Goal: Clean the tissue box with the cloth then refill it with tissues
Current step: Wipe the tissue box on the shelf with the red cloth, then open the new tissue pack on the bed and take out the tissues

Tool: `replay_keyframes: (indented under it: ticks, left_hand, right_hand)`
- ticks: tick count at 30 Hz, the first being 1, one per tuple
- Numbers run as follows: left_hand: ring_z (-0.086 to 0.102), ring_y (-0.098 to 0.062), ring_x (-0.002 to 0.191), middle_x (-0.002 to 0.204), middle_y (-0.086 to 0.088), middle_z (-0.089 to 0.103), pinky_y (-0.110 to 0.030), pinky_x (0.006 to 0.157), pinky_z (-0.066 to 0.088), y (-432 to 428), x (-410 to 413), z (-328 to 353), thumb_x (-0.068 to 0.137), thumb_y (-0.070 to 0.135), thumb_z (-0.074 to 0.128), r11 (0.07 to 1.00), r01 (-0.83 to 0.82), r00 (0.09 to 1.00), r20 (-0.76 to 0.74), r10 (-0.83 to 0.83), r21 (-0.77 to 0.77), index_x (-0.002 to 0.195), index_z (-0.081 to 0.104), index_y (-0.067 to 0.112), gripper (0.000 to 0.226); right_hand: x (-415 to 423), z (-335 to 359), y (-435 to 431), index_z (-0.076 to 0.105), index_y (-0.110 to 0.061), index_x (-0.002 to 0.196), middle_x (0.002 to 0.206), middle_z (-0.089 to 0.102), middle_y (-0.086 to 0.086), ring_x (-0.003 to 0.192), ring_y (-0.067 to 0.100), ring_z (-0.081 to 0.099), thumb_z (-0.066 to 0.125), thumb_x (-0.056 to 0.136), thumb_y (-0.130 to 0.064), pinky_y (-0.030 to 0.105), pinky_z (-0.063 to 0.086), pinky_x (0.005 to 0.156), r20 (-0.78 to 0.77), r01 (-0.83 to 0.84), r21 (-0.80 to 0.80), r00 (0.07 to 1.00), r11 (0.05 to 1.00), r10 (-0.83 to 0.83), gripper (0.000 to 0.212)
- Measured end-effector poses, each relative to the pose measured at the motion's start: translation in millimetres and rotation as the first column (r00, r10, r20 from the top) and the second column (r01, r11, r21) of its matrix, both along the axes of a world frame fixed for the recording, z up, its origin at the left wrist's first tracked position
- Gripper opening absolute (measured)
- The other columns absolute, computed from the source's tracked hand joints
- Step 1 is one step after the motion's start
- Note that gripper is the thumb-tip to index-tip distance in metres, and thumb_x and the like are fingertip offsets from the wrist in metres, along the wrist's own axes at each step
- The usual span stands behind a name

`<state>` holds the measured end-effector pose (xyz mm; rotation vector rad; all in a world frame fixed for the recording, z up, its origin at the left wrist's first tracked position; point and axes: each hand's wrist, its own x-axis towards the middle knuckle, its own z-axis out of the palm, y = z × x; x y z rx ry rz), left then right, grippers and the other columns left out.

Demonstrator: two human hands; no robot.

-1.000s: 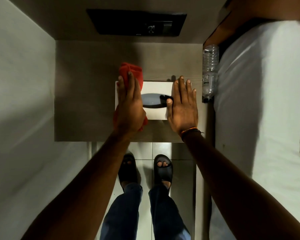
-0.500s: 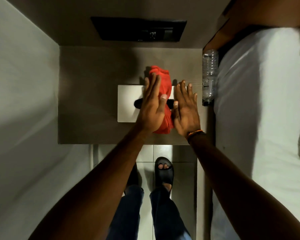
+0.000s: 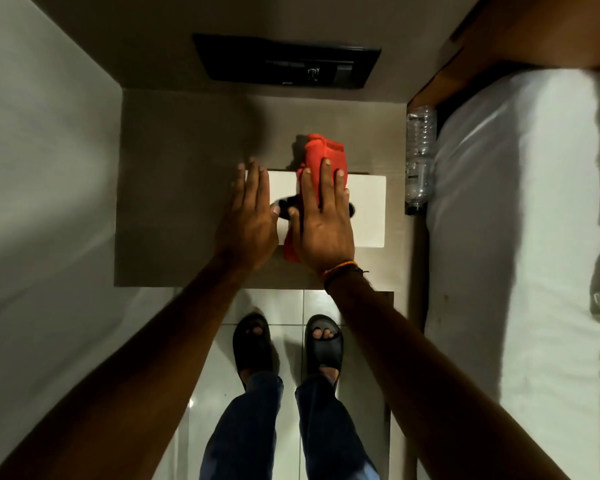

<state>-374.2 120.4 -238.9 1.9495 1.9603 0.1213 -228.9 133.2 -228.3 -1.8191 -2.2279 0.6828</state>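
A white tissue box (image 3: 368,209) lies flat on a grey-brown bedside table (image 3: 174,202), its dark oval slot (image 3: 285,206) mostly covered. A red cloth (image 3: 323,149) is spread across the box's middle and sticks out past its far and near edges. My right hand (image 3: 326,220), with an orange band at the wrist, presses flat on the cloth. My left hand (image 3: 252,216) lies flat on the box's left end, fingers together, touching no cloth. No loose tissues are visible.
A clear plastic bottle (image 3: 420,157) lies along the table's right edge against a white bed (image 3: 516,220). A black panel (image 3: 284,62) is set in the wall behind the table. A pale wall is close on the left. My sandalled feet (image 3: 288,344) stand on tiled floor.
The cloth slid from the box's left end rightwards under my left hand. Now my right hand presses it at the middle, and my left hand has moved to the left end.
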Motion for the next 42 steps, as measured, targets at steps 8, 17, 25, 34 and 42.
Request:
replay_keyframes:
  ticks: [8,17,25,34,42]
  left_hand:
    - [0.002,-0.039,0.155,0.166,-0.024,0.005,-0.047,0.125,0.012,-1.7,3.0,-2.8,0.104,0.02,0.038,0.998,-0.01,1.0,0.021,0.009,0.062,0.157,0.015,-0.005,0.062]
    - [0.009,-0.036,0.155,0.166,-0.023,0.011,-0.046,0.126,0.012,-4.9,8.8,23.0,0.104,0.026,0.042,0.999,-0.022,1.0,0.004,0.022,0.027,0.156,0.019,-0.003,0.064]
    - [0.006,-0.031,0.155,0.165,-0.024,0.013,-0.04,0.127,0.004,-34.6,156.1,118.4,0.101,0.034,0.029,0.974,0.207,0.967,0.129,-0.218,0.094,0.156,0.019,-0.005,0.068]
    - [0.006,-0.027,0.156,0.167,-0.019,0.011,-0.043,0.126,0.016,-108.4,350.6,208.7,0.101,0.038,0.024,0.895,0.413,0.854,0.271,-0.445,0.17,0.158,0.015,0.0,0.069]
    - [0.002,-0.029,0.156,0.167,-0.02,0.005,-0.043,0.125,0.017,-149.9,423.8,191.3,0.105,0.034,0.03,0.852,0.493,0.829,0.202,-0.521,0.176,0.158,0.011,-0.003,0.067]
  right_hand:
    - [6.0,-4.7,-0.1,0.038,-0.002,0.153,0.161,0.027,0.027,0.15,0.048,0.022,0.058,0.083,0.015,0.062,0.039,0.113,-0.121,0.023,0.085,0.993,0.996,-0.013,0.075]
    - [78.7,56.0,-12.6,0.039,-0.004,0.152,0.162,0.028,0.022,0.152,0.045,0.022,0.058,0.08,0.017,0.055,0.032,0.12,-0.139,0.164,0.071,0.978,0.984,-0.153,0.077]
    - [182.3,175.4,-63.1,0.047,0.0,0.147,0.161,0.032,0.023,0.151,0.041,0.027,0.049,0.071,0.019,0.051,0.033,0.12,-0.242,0.323,0.209,0.932,0.923,-0.271,0.079]
    - [349.9,252.6,-169.2,0.051,-0.001,0.145,0.159,0.037,0.019,0.153,0.03,0.028,0.048,0.069,0.024,0.048,0.032,0.122,-0.124,0.403,0.37,0.914,0.837,-0.386,0.08]
    - [432.4,215.3,-234.9,0.053,0.001,0.143,0.156,0.04,0.024,0.147,0.047,0.031,0.059,0.073,0.02,0.065,0.037,0.113,0.051,0.292,0.089,0.954,0.952,-0.297,0.072]
